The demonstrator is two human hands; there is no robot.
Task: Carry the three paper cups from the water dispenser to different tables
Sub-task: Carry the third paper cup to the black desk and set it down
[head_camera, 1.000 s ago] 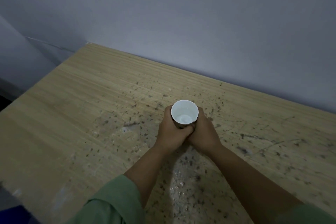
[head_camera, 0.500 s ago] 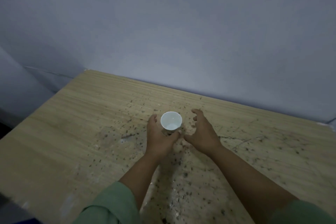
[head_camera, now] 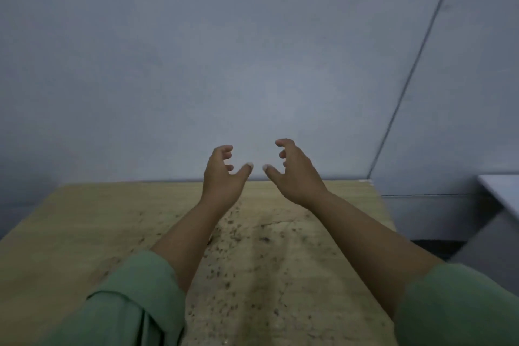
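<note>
My left hand [head_camera: 223,177] and my right hand [head_camera: 293,174] are raised side by side above the far part of a speckled wooden table [head_camera: 84,222]. Both hands are empty, with fingers curled and spread apart and thumbs pointing toward each other. No paper cup shows in the head view; my forearms and green sleeves cover the middle of the table, so I cannot tell where the cup stands.
A plain grey wall [head_camera: 252,64] rises right behind the table. At the right edge stands a pale grey table or cabinet [head_camera: 502,213], with a strip of dark floor [head_camera: 432,247] between it and the wooden table.
Both hands let go of the white paper cup, which stood on the table half a second ago, and lifted up. The view tilted upward and the cup is out of sight.
</note>
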